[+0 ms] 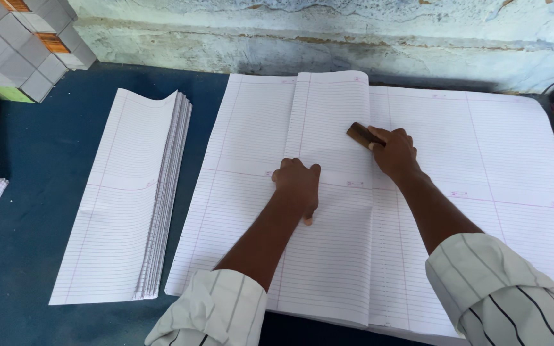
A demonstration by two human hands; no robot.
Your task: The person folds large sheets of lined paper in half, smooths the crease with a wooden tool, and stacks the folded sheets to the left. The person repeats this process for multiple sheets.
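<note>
My left hand (298, 186) presses flat on the folded white ruled paper sheet (328, 192) mid-tabletop, my right hand (392, 152), grip closed around a small brown wooden block (361, 134), at its one o'clock; thin, limp paper, I judge, best pinned near the crease.

A small brown wooden creasing block (361, 134) lies tilted on a folded white ruled paper sheet (328, 192), its free end pointing to ten o'clock. The sheet lies flat atop a large ruled-paper stack (514, 166).
</note>
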